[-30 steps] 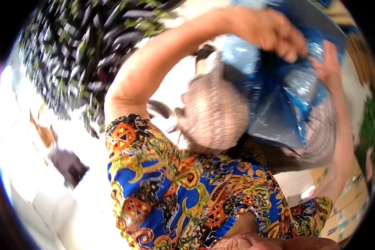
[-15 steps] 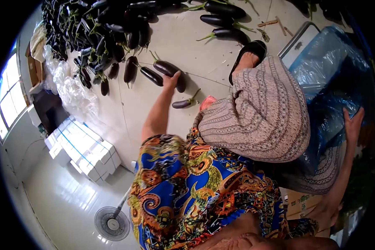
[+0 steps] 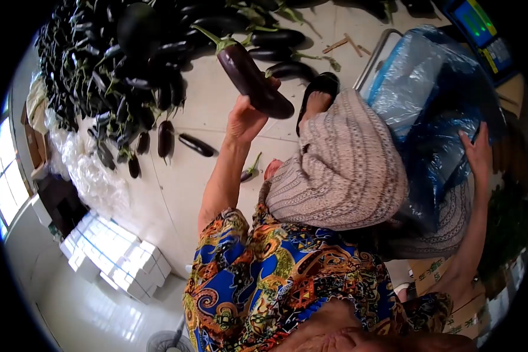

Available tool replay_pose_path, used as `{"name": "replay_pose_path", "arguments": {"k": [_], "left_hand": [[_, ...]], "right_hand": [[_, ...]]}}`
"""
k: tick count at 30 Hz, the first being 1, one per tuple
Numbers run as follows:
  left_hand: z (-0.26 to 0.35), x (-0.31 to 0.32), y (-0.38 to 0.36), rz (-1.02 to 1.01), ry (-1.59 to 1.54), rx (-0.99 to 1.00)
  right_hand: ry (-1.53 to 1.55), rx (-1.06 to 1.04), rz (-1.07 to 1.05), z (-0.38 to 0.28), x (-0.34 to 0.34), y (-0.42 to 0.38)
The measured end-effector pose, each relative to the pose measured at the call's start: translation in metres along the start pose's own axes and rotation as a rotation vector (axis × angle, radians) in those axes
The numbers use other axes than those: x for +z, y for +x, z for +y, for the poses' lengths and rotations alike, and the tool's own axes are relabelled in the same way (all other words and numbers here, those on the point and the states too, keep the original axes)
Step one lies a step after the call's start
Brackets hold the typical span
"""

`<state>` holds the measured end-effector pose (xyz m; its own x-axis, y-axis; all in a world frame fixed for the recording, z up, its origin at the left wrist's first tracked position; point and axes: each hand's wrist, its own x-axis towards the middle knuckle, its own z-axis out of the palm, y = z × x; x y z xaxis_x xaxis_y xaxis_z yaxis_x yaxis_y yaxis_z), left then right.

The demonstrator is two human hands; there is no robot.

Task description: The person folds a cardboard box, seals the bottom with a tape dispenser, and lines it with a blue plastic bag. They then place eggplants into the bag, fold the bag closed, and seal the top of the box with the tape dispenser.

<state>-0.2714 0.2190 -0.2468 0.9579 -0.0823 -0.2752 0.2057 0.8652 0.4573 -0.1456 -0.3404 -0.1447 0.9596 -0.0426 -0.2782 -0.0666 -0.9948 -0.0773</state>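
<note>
A large dark purple eggplant [image 3: 249, 79] with a green stem is gripped in my left hand [image 3: 247, 119], held up off the floor, its stem pointing to the upper left. My right hand [image 3: 478, 149] rests at the blue plastic bag [image 3: 446, 126] at the right, thumb and fingers apart. A big pile of eggplants [image 3: 129, 64] covers the floor at the upper left. Beyond my foot, several eggplants [image 3: 278, 39] lie side by side. One loose eggplant [image 3: 196, 145] lies below the pile, and a small one [image 3: 249, 173] is partly hidden by my left forearm.
A scale display [image 3: 478, 26] stands at the upper right, with a metal-edged platform [image 3: 381, 56] beside the bag. Clear plastic wrapping [image 3: 91, 167] and white boxes [image 3: 114, 252] are at the left, and a fan [image 3: 169, 341] at the bottom. Cardboard [image 3: 469, 317] lies at the lower right.
The large eggplant has been lifted from the floor in my left hand. The view has shifted, bringing the scale display into sight. My right hand remains at the blue bag.
</note>
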Motion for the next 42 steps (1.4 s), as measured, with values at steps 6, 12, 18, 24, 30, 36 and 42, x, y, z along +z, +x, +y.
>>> {"name": "replay_pose_path", "arguments": {"k": [6,12,18,24,30,36,42], "left_hand": [[0.009,0.084,0.064,-0.271,0.069,0.008],[-0.006,0.168,0.105,-0.496,-0.155,-0.047],[-0.020,0.133,0.113,-0.343,-0.196,-0.097],[0.025,-0.014,0.100,0.261,0.159,0.077],[0.096,-0.105,-0.017,0.458,0.824,0.080],[-0.028,-0.222,-0.243,0.497,2.008,-0.362],[-0.102,-0.205,-0.258,0.783,1.941,-0.639]], "right_hand": [[0.060,-0.061,0.043,0.007,0.018,0.006],[0.088,-0.079,0.029,-0.019,0.013,0.000],[0.055,-0.063,0.035,-0.032,0.012,0.000],[-0.049,-0.098,0.064,0.002,0.035,0.015],[-0.193,-0.064,0.069,0.028,0.030,0.021],[-0.170,-0.029,0.051,0.050,0.025,0.023],[-0.113,-0.083,0.053,0.035,0.010,0.016]]}}
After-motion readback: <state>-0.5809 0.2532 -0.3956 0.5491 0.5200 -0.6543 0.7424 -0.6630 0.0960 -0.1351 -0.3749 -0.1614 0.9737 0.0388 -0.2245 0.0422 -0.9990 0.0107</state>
